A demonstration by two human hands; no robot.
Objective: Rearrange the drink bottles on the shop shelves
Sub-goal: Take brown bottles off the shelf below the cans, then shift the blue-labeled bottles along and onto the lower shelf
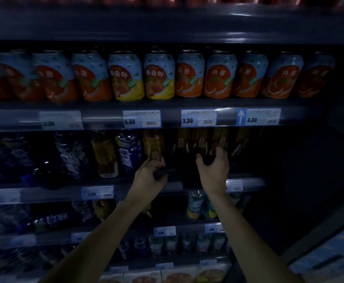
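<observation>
- Both hands work the second shelf: left hand is curled round the dark base of an amber-labelled bottle, right hand wrapped round the neighbouring dark bottle.
- Gripping low probably lets each bottle slide without tipping.
- Blue bottles stand just left; cans line the shelf above.

Glossy printed cans, shiny plastic bottles, paper price tags.
</observation>
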